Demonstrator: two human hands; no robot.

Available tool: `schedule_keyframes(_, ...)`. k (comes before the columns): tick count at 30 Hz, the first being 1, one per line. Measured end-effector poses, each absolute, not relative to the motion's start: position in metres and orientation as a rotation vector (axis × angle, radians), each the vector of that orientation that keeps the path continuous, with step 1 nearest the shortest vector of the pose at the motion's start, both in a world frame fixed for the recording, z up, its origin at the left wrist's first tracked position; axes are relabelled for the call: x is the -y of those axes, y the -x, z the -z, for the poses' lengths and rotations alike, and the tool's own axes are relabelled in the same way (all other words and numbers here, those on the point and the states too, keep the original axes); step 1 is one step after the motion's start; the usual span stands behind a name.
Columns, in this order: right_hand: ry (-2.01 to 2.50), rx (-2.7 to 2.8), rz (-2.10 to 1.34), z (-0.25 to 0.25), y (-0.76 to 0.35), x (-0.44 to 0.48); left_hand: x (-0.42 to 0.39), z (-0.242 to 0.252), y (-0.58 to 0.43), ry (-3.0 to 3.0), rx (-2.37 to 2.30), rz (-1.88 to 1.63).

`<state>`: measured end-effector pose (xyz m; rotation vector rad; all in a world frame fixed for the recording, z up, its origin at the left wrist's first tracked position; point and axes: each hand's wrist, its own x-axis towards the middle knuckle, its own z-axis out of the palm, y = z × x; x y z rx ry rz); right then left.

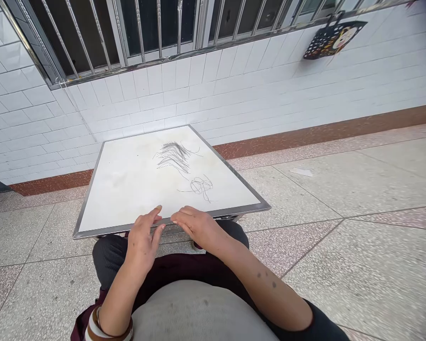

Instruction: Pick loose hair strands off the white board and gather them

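My left hand [142, 239] is at the near edge of a white table [124, 199] with a grey metal rim. Its thumb and fingers are apart, and nothing shows between them. Facing it, my right hand [197, 226] rests at the same rim, fingers stretched leftward and the thumb lower. No object can be made out in it. On the tabletop beyond my hands lies a dense patch of thin black strands [175, 154]. Closer to my right hand is a looser black tangle [201, 185]. Whether these are loose threads or drawn lines I cannot tell.
A white tiled wall [156, 102] with barred windows [159, 28] stands behind the table. A dotted bag [332, 40] hangs on it at the upper right. A pale scrap [301, 172] lies on the speckled floor [341, 265]. My knees are under the table's near edge.
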<state>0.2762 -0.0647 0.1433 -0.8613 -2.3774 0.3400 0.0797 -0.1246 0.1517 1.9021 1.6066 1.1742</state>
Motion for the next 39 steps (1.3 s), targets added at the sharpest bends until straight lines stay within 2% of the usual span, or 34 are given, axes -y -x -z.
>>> schedule_keyframes(6, 0.844, 2.321, -0.459, -0.146, -0.274, 0.071, 0.121, -0.144, -0.081, -1.787, -1.549, -1.208)
schedule_keyframes(11, 0.854, 2.321, -0.482, -0.141, -0.277, 0.068, 0.123, -0.145, -0.073, -1.651, -1.562, -1.080)
schedule_keyframes(22, 0.782, 2.438, -0.526, -0.142, -0.286, 0.063, 0.123, -0.148, -0.065, -1.827, -1.543, -0.912)
schedule_keyframes(39, 0.764, 2.539, -0.437, -0.133, -0.287, 0.059, 0.125, -0.132, -0.067, -1.989, -1.586, -0.854)
